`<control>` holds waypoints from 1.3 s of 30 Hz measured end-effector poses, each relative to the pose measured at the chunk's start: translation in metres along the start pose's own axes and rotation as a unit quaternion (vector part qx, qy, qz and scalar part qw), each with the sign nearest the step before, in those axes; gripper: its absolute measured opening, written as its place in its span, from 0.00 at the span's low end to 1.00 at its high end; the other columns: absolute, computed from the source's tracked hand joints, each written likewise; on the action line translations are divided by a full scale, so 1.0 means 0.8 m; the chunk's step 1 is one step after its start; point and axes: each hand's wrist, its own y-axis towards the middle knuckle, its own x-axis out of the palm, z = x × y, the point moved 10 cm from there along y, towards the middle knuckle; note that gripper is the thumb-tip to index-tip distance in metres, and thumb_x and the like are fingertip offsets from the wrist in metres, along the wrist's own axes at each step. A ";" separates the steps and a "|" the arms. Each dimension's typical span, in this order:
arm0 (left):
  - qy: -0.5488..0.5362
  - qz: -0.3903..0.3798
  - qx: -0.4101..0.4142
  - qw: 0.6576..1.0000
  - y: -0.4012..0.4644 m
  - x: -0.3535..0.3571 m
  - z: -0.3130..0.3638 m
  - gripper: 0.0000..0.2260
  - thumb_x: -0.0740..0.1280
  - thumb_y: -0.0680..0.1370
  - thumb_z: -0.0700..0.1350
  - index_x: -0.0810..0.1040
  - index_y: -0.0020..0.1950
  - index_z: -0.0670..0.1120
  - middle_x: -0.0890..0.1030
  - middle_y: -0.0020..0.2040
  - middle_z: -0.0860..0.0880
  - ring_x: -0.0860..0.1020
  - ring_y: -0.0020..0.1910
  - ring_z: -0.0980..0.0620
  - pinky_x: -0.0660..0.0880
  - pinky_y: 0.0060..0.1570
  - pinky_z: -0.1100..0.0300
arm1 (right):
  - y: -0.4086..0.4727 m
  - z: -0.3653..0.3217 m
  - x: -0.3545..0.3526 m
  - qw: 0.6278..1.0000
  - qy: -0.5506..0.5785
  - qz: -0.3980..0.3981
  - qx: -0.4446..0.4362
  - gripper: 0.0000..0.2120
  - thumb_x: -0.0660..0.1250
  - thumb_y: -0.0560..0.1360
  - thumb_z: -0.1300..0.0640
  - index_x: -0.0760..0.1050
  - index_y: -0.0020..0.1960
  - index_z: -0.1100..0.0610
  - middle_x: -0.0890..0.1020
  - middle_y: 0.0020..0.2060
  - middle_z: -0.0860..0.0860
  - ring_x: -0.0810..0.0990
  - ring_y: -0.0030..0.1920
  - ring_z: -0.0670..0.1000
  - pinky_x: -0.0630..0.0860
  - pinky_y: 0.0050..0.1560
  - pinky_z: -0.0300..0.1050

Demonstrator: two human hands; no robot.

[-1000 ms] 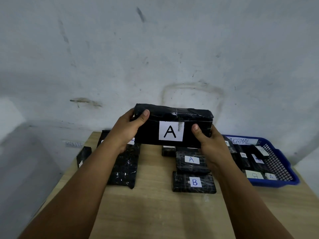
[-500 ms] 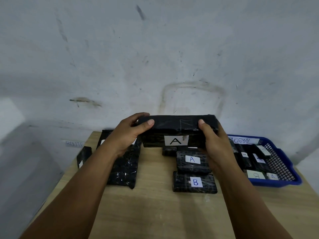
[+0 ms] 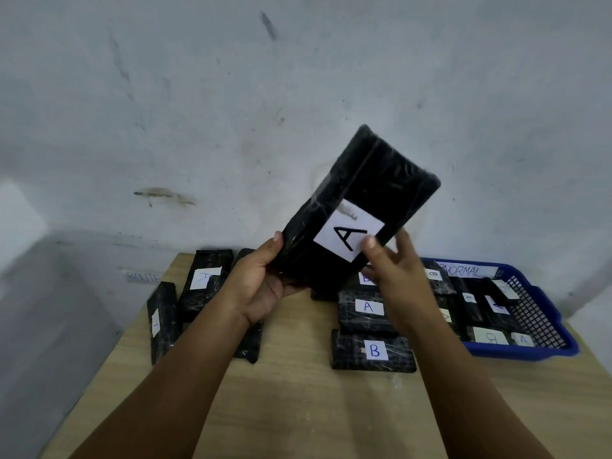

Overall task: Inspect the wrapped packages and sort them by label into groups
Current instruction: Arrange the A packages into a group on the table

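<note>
- One long black package [image 3: 357,207], glossy film-wrapped with a white paper "A" label, is held tilted above the far table [image 3: 298,409].
- Left hand [image 3: 261,286] grips its lower end, fingers curled around it.
- Right hand [image 3: 394,270] touches the label edge, fingers loosely spread.
- Three labelled packages lie centre, three left.
- One blue mesh basket [image 3: 543,313] at right holds several more.

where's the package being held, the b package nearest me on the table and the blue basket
held package [image 3: 381,180], head view, on its black wrap above the A label
B package [image 3: 347,351], head view, on wrap left of label
blue basket [image 3: 526,354], head view, on its front rim
</note>
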 end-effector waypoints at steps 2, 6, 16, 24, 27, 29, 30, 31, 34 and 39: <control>-0.016 -0.023 -0.015 1.000 -0.004 0.020 -0.006 0.25 0.61 0.79 0.58 0.78 0.68 0.42 0.82 0.64 0.38 0.83 0.60 0.39 0.79 0.56 0.39 | -0.011 0.004 0.023 0.998 -0.002 -0.054 -0.018 0.37 0.76 0.71 0.52 0.67 0.78 0.52 0.86 0.60 0.45 0.84 0.62 0.45 0.82 0.55 0.39; 0.074 -0.002 -0.004 0.997 -0.006 0.028 -0.008 0.26 0.56 0.82 0.63 0.81 0.65 0.46 0.84 0.61 0.41 0.83 0.61 0.40 0.77 0.58 0.43 | -0.014 -0.007 0.027 0.997 0.024 -0.046 -0.049 0.30 0.75 0.74 0.54 0.71 0.73 0.53 0.85 0.62 0.49 0.83 0.64 0.49 0.82 0.61 0.47; 0.236 0.009 0.113 0.965 -0.011 0.037 0.035 0.19 0.75 0.71 0.49 0.85 0.58 0.42 0.87 0.53 0.45 0.86 0.54 0.47 0.81 0.56 0.57 | -0.010 0.014 0.020 0.997 0.046 -0.063 0.025 0.29 0.74 0.74 0.49 0.74 0.74 0.53 0.86 0.61 0.53 0.85 0.62 0.55 0.83 0.60 0.51; 0.229 -0.014 0.063 0.971 -0.009 0.023 0.003 0.22 0.77 0.69 0.50 0.84 0.61 0.42 0.86 0.56 0.43 0.85 0.58 0.44 0.78 0.62 0.50 | 0.003 0.000 0.008 0.995 0.091 -0.003 0.046 0.18 0.72 0.80 0.52 0.77 0.68 0.54 0.88 0.56 0.53 0.87 0.57 0.56 0.82 0.61 0.63; 0.246 -0.020 0.064 0.967 -0.012 0.037 0.013 0.24 0.74 0.71 0.56 0.83 0.63 0.45 0.87 0.56 0.46 0.85 0.56 0.48 0.79 0.58 0.53 | 0.004 0.002 0.011 0.994 0.094 -0.010 0.056 0.18 0.71 0.80 0.54 0.77 0.69 0.54 0.88 0.56 0.54 0.87 0.57 0.56 0.82 0.61 0.62; 0.236 -0.002 0.088 0.968 -0.013 0.043 0.030 0.18 0.71 0.77 0.54 0.83 0.62 0.46 0.87 0.54 0.48 0.86 0.54 0.51 0.82 0.51 0.58 | 0.002 0.005 0.017 0.993 0.090 -0.029 0.064 0.18 0.71 0.81 0.55 0.76 0.70 0.54 0.88 0.56 0.55 0.87 0.57 0.57 0.83 0.59 0.61; 0.232 0.012 0.100 0.967 -0.013 0.043 0.040 0.16 0.71 0.79 0.52 0.83 0.62 0.46 0.88 0.53 0.48 0.86 0.52 0.51 0.82 0.50 0.59 | 0.001 0.007 0.020 0.993 0.084 -0.035 0.068 0.18 0.71 0.81 0.55 0.77 0.69 0.54 0.88 0.56 0.55 0.87 0.56 0.57 0.84 0.58 0.61; 0.235 0.024 0.110 0.966 -0.011 0.043 0.046 0.14 0.71 0.79 0.51 0.84 0.61 0.45 0.88 0.53 0.47 0.86 0.52 0.50 0.82 0.50 0.57 | 0.000 0.009 0.021 0.993 0.079 -0.038 0.073 0.17 0.71 0.81 0.55 0.77 0.69 0.53 0.88 0.56 0.55 0.87 0.56 0.57 0.84 0.58 0.61; 0.244 0.047 0.121 0.961 -0.008 0.036 0.051 0.13 0.71 0.79 0.46 0.83 0.62 0.43 0.88 0.52 0.45 0.87 0.51 0.47 0.82 0.53 0.53 | 0.000 0.005 0.024 0.995 0.062 -0.035 0.075 0.17 0.71 0.81 0.52 0.77 0.68 0.51 0.88 0.54 0.53 0.88 0.55 0.55 0.84 0.58 0.60; 0.293 0.015 0.121 0.948 -0.009 0.040 0.040 0.15 0.73 0.79 0.43 0.81 0.65 0.45 0.87 0.53 0.47 0.86 0.54 0.49 0.80 0.61 0.50 | 0.015 -0.017 0.012 0.997 0.065 0.002 0.042 0.18 0.72 0.80 0.53 0.76 0.68 0.54 0.88 0.52 0.53 0.89 0.51 0.55 0.85 0.45 0.49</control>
